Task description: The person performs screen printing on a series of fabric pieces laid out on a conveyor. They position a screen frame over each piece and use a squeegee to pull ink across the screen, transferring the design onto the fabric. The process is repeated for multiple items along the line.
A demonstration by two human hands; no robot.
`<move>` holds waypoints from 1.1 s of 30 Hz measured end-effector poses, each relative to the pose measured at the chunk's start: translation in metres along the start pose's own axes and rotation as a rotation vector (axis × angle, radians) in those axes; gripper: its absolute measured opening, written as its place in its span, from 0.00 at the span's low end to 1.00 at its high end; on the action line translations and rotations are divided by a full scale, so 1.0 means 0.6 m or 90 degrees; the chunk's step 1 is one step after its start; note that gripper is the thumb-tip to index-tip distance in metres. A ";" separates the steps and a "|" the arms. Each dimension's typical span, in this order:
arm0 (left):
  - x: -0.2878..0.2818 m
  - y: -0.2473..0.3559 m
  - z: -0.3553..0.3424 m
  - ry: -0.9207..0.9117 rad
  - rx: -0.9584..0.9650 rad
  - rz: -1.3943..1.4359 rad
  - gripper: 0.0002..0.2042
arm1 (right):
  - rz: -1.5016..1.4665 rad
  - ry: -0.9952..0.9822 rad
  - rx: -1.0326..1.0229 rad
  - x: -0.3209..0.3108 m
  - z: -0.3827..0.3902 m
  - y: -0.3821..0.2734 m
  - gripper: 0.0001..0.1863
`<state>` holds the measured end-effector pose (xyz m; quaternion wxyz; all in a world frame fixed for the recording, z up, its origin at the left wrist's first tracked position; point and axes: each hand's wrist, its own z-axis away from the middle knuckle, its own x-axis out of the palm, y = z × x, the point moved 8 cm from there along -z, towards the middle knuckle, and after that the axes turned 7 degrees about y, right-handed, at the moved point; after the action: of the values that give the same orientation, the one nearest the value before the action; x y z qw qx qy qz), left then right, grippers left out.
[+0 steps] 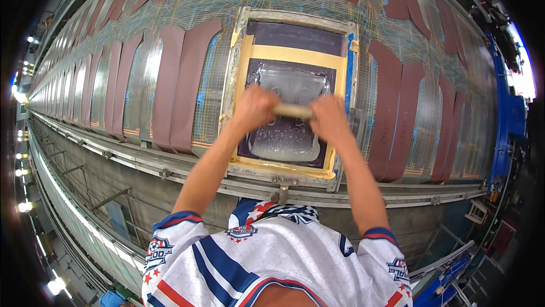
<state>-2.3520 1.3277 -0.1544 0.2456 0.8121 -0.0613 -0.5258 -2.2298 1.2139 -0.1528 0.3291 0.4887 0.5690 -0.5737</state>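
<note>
Both of my hands are closed round a pale, bar-like squeegee handle (293,110). My left hand (258,106) grips its left end and my right hand (330,118) its right end; both are a little blurred. The squeegee lies across a screen-printing frame (234,63), over its dark mesh; its blade is hard to make out. Glossy, translucent greyish ink (284,147) covers the middle of the mesh, thick and bubbly on the near side. Yellowish tape (301,54) borders the mesh inside, and blue tape (350,60) runs along the frame's right bar.
Under the frame runs a long printing table (150,74) with rows of maroon cut fabric pieces (196,60), more of them (389,114) on the right. A metal rail (170,173) follows its near edge, close to my body. Blue equipment (514,120) stands at the far right.
</note>
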 end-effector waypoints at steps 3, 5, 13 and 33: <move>-0.008 0.084 0.129 -0.027 -0.021 -0.003 0.16 | -0.070 -0.021 -0.001 0.004 0.116 -0.076 0.20; -0.017 0.101 0.144 -0.042 -0.018 -0.010 0.16 | -0.073 -0.020 0.007 -0.001 0.138 -0.093 0.21; 0.002 -0.003 -0.009 -0.074 -0.020 -0.064 0.12 | 0.012 -0.057 0.006 -0.002 -0.014 0.015 0.11; 0.001 0.085 0.141 -0.038 -0.050 0.024 0.12 | -0.090 -0.039 0.022 0.019 0.136 -0.072 0.18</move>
<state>-2.4184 1.2548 -0.1589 0.2850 0.7843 -0.0631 -0.5474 -2.2890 1.1422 -0.1595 0.2964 0.4349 0.5817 -0.6202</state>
